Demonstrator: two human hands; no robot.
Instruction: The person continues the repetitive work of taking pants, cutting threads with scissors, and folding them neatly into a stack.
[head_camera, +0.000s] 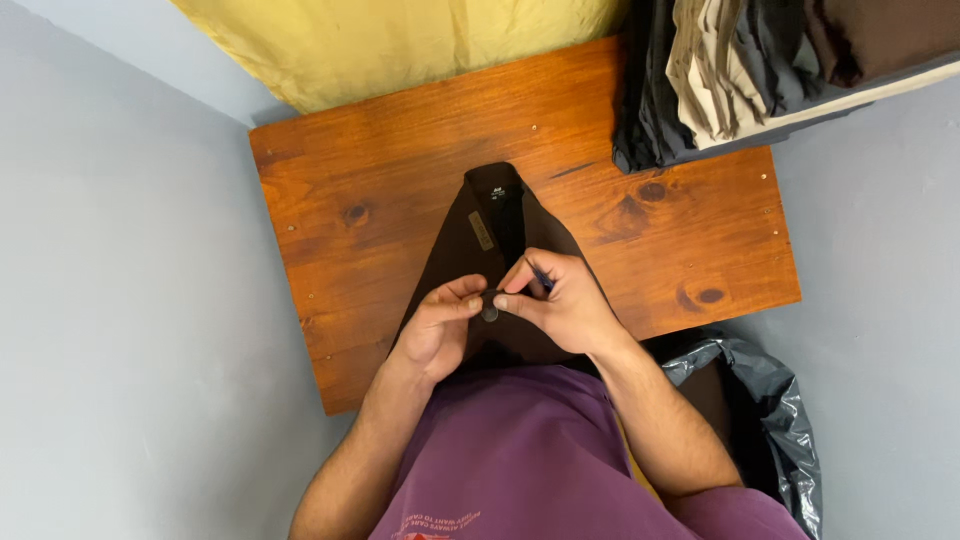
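Both hands meet over the dark brown garment (487, 235) on the wooden table (330, 190). The left hand (437, 328) and right hand (560, 300) pinch its round button (490, 313) between fingertips.

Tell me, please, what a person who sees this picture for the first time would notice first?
First, the two hands at the centre: the left hand and the right hand meet with their fingers on a small dark button of a dark brown garment. The garment lies on a reddish wooden table. At the table's far right corner, a stack of folded clothes sits.
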